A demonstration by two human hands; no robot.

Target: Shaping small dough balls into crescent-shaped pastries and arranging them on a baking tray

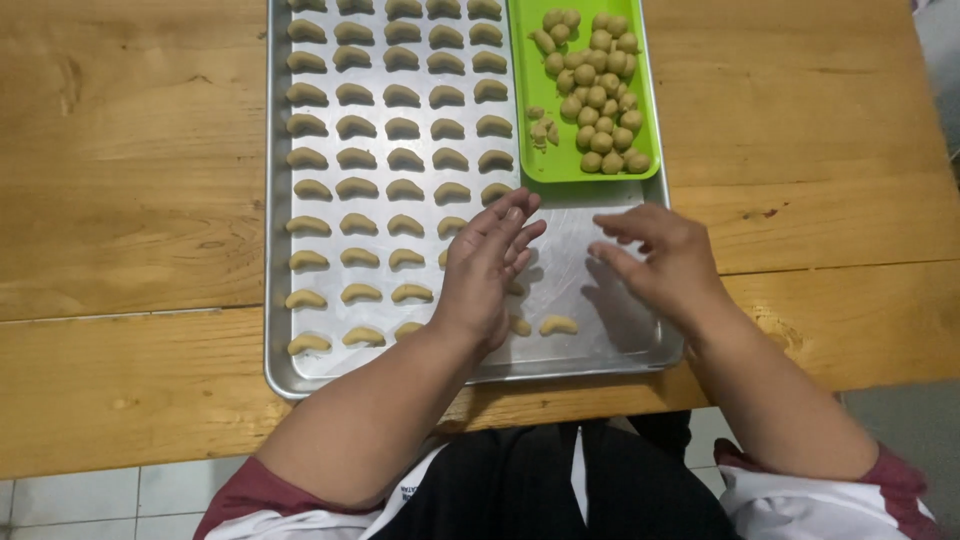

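Observation:
A large metal baking tray [277,250] lies on the wooden table, filled with rows of crescent-shaped dough pieces [357,190]. My left hand [490,268] hovers flat, fingers apart, over the crescents near the tray's middle, covering a few of them. My right hand [660,258] is over the bare right part of the tray, fingers spread and slightly curled, holding nothing visible. One crescent [558,325] lies between the two hands near the tray's front rim.
A green plastic tray [527,110] rests on the far right corner of the metal tray, holding several small dough balls [600,95] and a few crumbled bits. The wooden table [130,180] extends on both sides; tiled floor shows below.

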